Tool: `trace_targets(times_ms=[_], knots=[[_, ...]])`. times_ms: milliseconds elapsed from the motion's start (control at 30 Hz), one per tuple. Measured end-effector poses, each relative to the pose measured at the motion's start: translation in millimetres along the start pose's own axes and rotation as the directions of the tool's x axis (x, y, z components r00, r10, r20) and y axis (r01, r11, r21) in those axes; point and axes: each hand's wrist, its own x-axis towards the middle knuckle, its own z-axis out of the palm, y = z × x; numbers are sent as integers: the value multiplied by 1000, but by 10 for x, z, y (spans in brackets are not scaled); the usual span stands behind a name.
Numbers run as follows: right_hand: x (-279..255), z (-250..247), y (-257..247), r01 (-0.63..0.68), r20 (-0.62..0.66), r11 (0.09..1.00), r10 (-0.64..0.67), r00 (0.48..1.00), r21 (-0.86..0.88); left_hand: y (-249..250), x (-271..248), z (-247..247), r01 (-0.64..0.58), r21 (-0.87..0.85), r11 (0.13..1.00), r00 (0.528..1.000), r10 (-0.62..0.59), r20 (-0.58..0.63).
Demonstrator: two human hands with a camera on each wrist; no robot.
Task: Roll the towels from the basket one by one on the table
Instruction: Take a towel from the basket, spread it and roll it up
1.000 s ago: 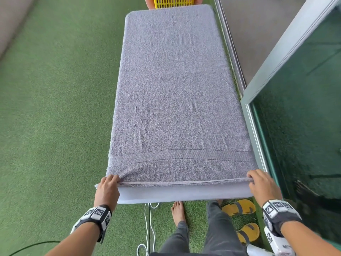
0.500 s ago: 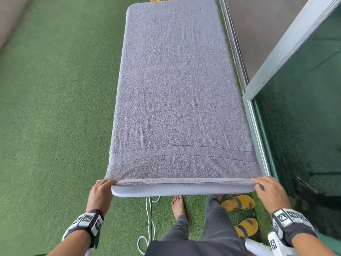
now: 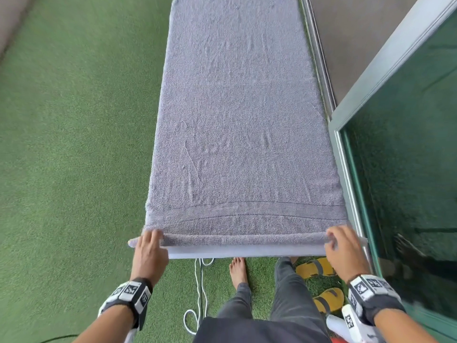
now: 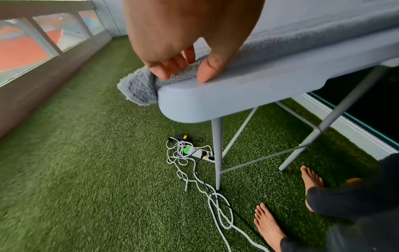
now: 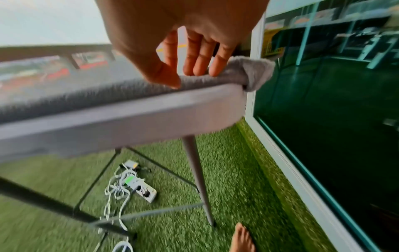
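Note:
A grey towel [image 3: 242, 115] lies spread flat along the whole length of a narrow grey table [image 3: 247, 251]. Its near hem is turned over into a thin first roll along the table's front edge. My left hand [image 3: 148, 246] pinches the roll's left end [image 4: 181, 71], where a tuft of towel [image 4: 138, 87] hangs past the table corner. My right hand [image 3: 342, 246] pinches the roll's right end [image 5: 215, 78], with a towel corner [image 5: 257, 71] sticking out beyond the fingers. The basket is out of view.
Green artificial turf [image 3: 74, 144] surrounds the table. A glass door with a pale frame [image 3: 346, 144] runs close along the right side. Under the table lie a white power strip with tangled cables [image 4: 194, 153], yellow sandals [image 3: 319, 268], and my bare feet [image 3: 238, 271].
The near hem has been turned over into a thin roll. Both hands moved up from the table's front edge onto the towel's ends. The head view tilted down, so the yellow basket left the frame.

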Motion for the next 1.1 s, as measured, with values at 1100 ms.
trace_targets(times_ms=[1100], knots=[[93,28,169,77,4,996,-77,997,-40,-4,155,45,-180,14,984,983,180,-46]])
